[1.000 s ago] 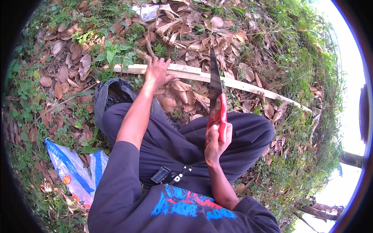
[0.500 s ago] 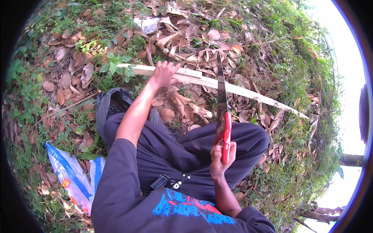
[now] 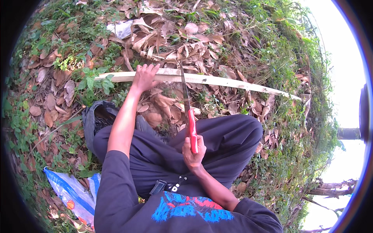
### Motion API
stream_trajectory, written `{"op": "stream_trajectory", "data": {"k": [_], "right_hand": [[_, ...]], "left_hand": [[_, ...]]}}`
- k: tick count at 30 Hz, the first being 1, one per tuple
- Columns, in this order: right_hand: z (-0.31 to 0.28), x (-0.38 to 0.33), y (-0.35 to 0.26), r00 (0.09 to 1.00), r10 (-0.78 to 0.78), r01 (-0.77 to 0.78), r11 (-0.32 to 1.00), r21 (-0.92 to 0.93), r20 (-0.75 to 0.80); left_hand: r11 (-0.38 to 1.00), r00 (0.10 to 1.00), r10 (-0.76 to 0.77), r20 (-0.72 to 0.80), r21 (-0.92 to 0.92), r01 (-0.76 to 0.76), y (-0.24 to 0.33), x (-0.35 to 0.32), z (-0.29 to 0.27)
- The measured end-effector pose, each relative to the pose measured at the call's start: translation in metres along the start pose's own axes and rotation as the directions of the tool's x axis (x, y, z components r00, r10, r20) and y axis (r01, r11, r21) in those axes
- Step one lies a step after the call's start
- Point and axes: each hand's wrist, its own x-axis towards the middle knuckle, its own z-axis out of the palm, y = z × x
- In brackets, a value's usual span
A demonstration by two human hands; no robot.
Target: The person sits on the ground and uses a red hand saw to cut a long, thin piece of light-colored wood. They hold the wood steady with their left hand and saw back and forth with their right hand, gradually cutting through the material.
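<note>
While the person is sitting cross-legged on leaf-strewn ground, the right hand point(image 3: 193, 155) is closing firmly around the red handle of a long knife point(image 3: 186, 105), fingers wrapped tight on it just above the dark trousers point(image 3: 217, 143). The blade is running forward and away from the body, its tip reaching the pale split stick point(image 3: 217, 80) that is lying crosswise beyond the knees. Farther out, the left hand point(image 3: 144, 75) is pressing down on that stick, palm flat and fingers spread over it rather than curled around; it is sitting to the left of the spot where the blade is crossing.

To do this cut well, I judge that the holding hand should be staying clear of the blade's line, well to the side, and bearing down hard so the stick is not rolling on the loose dry leaves point(image 3: 167, 50). The knife ought to be travelling away from the legs, in short controlled strokes. A slipping blade could be heading for the knee or the steadying fingers. Beside the left hip a blue-and-white plastic bag point(image 3: 68, 192) is lying in the grass, and a dark bag point(image 3: 95, 116) is sitting by the left knee.
</note>
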Motion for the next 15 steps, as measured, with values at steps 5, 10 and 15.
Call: {"op": "stream_trajectory", "data": {"k": [5, 10, 15], "right_hand": [[-0.008, -0.005, -0.015, 1.000, -0.004, 0.003, 0.998, -0.064, -0.007], [-0.008, -0.004, -0.019, 0.999, -0.046, 0.044, 0.995, -0.093, -0.016], [-0.012, -0.001, -0.027, 1.000, -0.022, 0.023, 0.997, -0.074, 0.011]], "left_hand": [[1.000, 1.000, -0.004, -0.003, 0.011, 0.004, 0.003, -0.001, -0.002], [1.000, 0.999, 0.002, -0.040, 0.016, -0.001, 0.004, -0.002, -0.001], [1.000, 0.999, 0.002, -0.040, 0.025, -0.001, 0.004, -0.004, 0.001]]}}
